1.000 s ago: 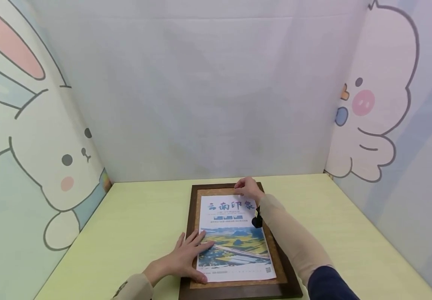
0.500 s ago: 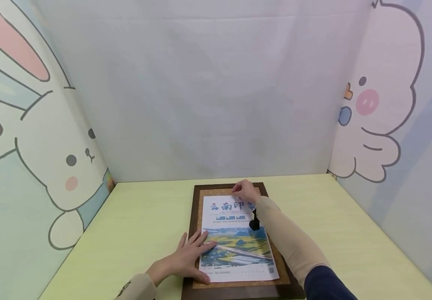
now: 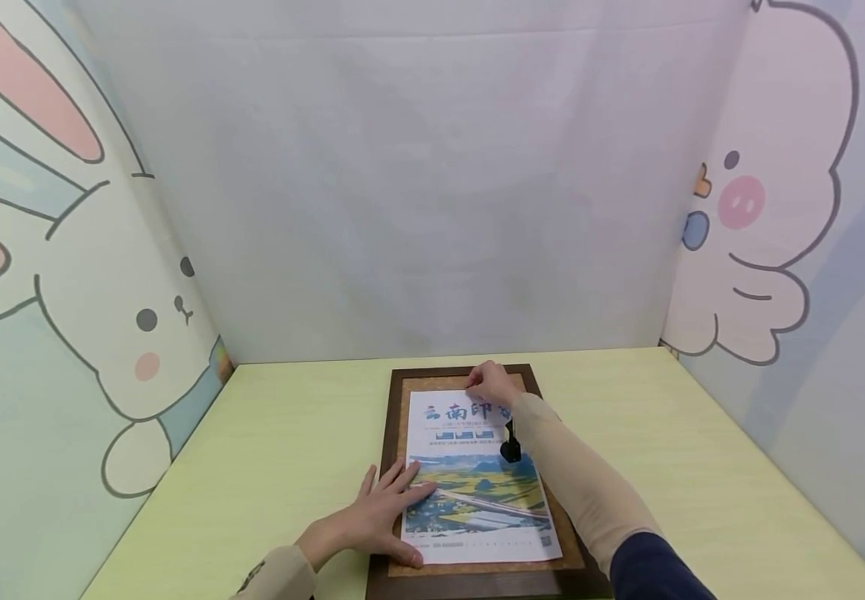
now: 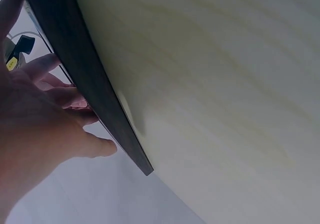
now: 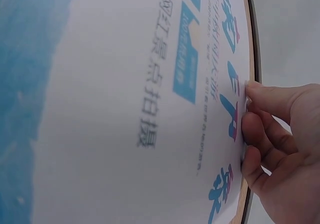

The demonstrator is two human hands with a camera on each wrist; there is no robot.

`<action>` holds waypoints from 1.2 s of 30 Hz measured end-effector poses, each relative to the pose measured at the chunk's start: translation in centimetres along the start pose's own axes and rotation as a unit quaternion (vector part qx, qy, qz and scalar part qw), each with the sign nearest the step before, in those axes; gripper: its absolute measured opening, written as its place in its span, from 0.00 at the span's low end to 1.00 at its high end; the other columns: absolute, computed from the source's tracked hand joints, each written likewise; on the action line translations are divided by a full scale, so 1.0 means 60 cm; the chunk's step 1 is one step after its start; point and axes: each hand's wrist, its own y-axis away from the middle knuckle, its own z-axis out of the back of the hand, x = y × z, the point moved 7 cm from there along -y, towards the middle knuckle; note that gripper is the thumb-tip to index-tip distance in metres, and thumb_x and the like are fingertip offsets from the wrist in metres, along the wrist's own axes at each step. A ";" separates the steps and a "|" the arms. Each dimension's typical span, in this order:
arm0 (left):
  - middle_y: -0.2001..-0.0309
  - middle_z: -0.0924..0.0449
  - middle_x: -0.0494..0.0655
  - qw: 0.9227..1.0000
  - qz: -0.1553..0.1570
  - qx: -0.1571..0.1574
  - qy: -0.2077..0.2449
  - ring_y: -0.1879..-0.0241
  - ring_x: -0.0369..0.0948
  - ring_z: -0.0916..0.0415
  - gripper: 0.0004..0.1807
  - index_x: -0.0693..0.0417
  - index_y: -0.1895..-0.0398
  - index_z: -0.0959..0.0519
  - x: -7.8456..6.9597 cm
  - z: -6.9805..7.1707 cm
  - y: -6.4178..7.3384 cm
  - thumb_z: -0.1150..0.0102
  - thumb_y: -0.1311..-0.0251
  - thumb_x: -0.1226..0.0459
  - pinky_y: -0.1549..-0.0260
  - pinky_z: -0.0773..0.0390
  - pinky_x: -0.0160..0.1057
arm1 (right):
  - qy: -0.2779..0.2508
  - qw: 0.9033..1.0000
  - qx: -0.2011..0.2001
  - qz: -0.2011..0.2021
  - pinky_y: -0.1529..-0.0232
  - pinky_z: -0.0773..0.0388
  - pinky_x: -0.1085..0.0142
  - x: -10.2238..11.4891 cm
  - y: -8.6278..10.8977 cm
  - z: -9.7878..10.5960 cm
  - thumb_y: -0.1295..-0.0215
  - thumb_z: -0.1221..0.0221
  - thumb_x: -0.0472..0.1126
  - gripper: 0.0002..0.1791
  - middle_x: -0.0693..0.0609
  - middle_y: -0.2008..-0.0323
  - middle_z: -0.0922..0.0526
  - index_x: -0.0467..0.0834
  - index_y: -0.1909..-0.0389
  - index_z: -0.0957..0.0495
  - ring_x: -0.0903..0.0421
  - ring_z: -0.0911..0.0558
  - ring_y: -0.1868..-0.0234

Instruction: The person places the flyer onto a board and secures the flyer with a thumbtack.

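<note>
A printed poster with blue lettering and a landscape lies on a cork board in a dark wooden frame. My left hand rests with spread fingers over the lower left of the frame and the poster's left edge. In the left wrist view the frame crosses in front of its fingertips. At the poster's top edge, right of its middle, my right hand has curled fingers. In the right wrist view thumb and index finger pinch a small pin-like thing, mostly hidden, against the paper.
The framed board lies on a pale yellow-green table. A grey-white cloth wall stands behind, with cartoon side panels: a rabbit left, a white chick right. A small black device hangs at my right wrist.
The right hand has shifted slightly left along the poster's top edge, then stayed there. My left hand keeps its place on the poster. The whole view has drifted a little.
</note>
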 end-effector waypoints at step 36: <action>0.23 0.55 0.59 1.000 0.000 0.008 0.004 0.24 0.62 0.63 0.50 0.42 0.26 0.42 -0.003 -0.001 0.002 0.30 0.53 0.42 0.37 0.65 0.75 | -0.010 0.999 -0.017 -0.030 0.67 0.25 0.63 -0.011 -0.011 -0.006 0.42 0.33 0.37 0.04 0.49 0.71 0.17 0.45 0.75 0.15 0.53 0.20 0.71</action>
